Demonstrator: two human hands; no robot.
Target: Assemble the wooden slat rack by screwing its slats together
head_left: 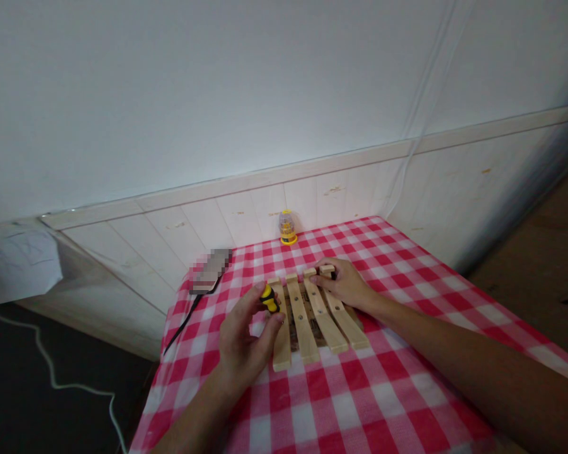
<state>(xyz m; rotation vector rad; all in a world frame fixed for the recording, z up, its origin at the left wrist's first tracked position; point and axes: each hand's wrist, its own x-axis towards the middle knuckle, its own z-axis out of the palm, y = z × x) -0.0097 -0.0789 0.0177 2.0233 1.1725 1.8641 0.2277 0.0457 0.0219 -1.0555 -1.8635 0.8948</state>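
Several pale wooden slats (303, 334) lie side by side on a darker base on the checked cloth, with round metal screw heads showing on them. My left hand (246, 328) is closed around a small yellow and black screwdriver (269, 299), held over the leftmost slat. The driver's tip is too small to make out. At the far ends of the two rightmost slats, my right hand (343, 282) grips the wood, its fingers over the top.
A yellow-capped clear container of bits (288, 228) stands by the wall. A blurred-out flat object (211, 271) with a black cable lies at the back left. The red and white tablecloth (369, 403) covers the table. A white cord hangs at the left.
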